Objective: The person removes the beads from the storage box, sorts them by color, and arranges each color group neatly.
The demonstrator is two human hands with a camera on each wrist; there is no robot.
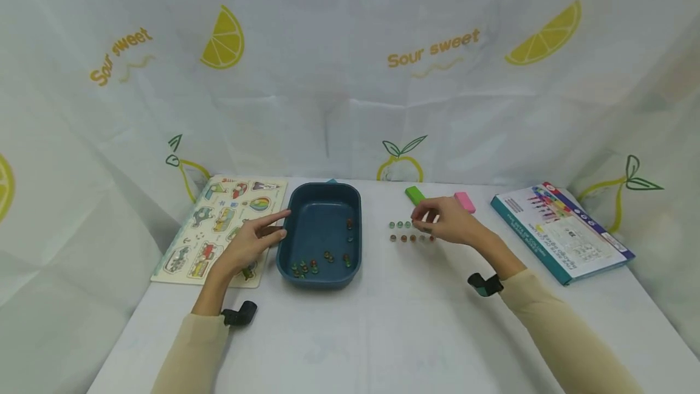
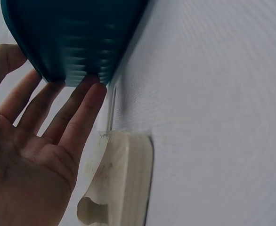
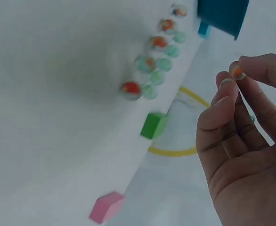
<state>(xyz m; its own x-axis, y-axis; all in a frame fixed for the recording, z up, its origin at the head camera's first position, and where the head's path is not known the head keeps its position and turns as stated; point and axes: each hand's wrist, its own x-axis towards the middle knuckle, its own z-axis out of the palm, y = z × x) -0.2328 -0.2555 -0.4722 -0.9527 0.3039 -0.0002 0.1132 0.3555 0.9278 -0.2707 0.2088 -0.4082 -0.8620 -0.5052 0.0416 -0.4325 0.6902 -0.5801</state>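
A dark blue tray (image 1: 319, 193) stands on the white table with several marbles (image 1: 314, 270) in it, mostly toward its near end. My left hand (image 1: 248, 248) touches the tray's left side with extended fingers, seen from below against the tray wall (image 2: 72, 33) in the left wrist view. Right of the tray, my right hand (image 1: 451, 222) is raised over two rows of marbles. Between thumb and fingertips it pinches a clear marble (image 3: 237, 71) with an orange core. One row holds green marbles (image 1: 400, 224); the nearer row has mostly orange-red ones (image 1: 403, 238), partly hidden by the hand.
A wooden picture puzzle board (image 1: 186, 242) lies left of the tray. Behind the right hand are a green block (image 1: 414, 194) and a pink block (image 1: 465, 202). A boxed book-like set (image 1: 563, 233) lies at the right. A patterned white curtain (image 1: 322, 78) closes the back.
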